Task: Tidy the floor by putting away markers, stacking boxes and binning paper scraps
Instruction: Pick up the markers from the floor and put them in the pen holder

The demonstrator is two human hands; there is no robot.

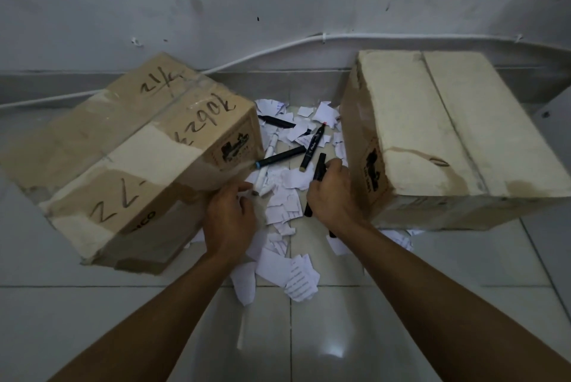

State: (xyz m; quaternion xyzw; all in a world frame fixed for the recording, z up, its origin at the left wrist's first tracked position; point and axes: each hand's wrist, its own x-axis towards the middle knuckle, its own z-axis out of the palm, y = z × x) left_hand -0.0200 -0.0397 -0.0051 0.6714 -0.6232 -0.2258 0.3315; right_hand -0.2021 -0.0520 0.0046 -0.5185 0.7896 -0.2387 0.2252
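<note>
While the right hand point(332, 193) clenches black markers point(319, 170), the left hand point(230, 215) curls by a white marker point(270, 150), hold unconfirmed. Loose markers point(281, 156) lie at twelve o'clock among paper scraps point(282, 205); an overfull grip may drop them, or lift scraps along.

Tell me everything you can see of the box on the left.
The left box is brown cardboard, closed, top seam sealed with clear tape, black handwriting across it, a printed stamp on one end. Pale patches show where the surface has peeled. It sits askew on the tiled floor, paper scraps beside it.
</note>
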